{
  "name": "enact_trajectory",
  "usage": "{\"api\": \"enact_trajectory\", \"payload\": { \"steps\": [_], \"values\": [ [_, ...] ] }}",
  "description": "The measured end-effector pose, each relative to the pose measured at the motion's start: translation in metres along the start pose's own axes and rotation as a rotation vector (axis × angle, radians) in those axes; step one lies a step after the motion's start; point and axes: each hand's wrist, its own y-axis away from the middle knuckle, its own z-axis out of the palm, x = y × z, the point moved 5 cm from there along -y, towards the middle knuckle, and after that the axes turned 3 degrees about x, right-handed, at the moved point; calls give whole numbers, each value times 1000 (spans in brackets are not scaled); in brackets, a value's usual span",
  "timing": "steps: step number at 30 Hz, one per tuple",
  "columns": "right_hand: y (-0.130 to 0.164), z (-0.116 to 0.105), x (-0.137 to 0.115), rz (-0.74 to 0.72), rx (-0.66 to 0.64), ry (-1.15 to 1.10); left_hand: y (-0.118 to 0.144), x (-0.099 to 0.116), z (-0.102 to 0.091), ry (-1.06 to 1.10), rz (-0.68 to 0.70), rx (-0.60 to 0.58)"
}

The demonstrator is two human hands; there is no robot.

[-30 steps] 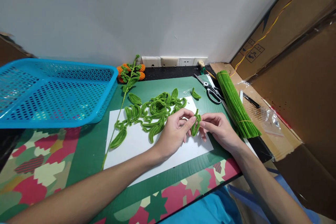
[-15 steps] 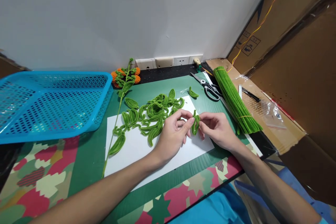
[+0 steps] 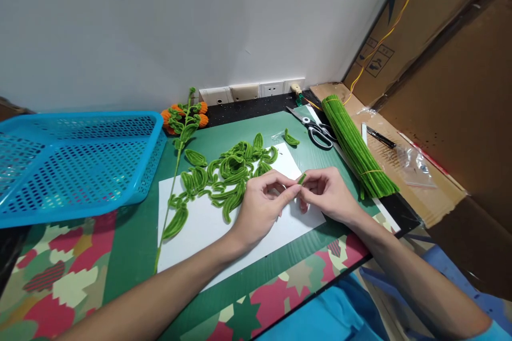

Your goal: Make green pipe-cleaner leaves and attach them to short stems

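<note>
Between the fingertips of both hands sits a small green pipe-cleaner leaf [image 3: 302, 178], mostly covered by the fingers. My left hand [image 3: 262, 202] pinches it from the left, and my right hand [image 3: 330, 194] pinches it from the right; the fingertips meet over the white paper [image 3: 224, 256]. Just left of my left hand lies a pile of fuzzy green pipe-cleaner leaves [image 3: 234, 168]. A single leaf [image 3: 292, 138] rests apart, beyond the paper. To the left, a long green stem [image 3: 170, 208] with leaves lies across the paper's edge.
A blue mesh basket [image 3: 148, 170] stands at the left. Orange pipe-cleaner flowers [image 3: 202, 120] lie near the wall. On the right are black-handled scissors [image 3: 320, 137], a tied bundle of green pipe cleaners [image 3: 356, 144], a black pen-like tool [image 3: 381, 137] and a plastic bag [image 3: 416, 168] on cardboard.
Both hands have drawn together and turned the leaf, so less of it shows between the fingers. The whole view has shifted slightly; the things on the table lie as before.
</note>
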Motion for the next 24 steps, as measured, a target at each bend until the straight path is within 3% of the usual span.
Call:
{"api": "enact_trajectory", "payload": {
  "steps": [10, 16, 24],
  "values": [
    [2, 1, -1, -22, 0, -3, 1, 0, 1, 11, -31, -7],
    [0, -4, -2, -84, 116, -135, 1, -3, -2, 61, -28, 45],
    [2, -5, -5, -155, 146, -29, -2, 1, 0, 57, -12, 33]
  ]
}}
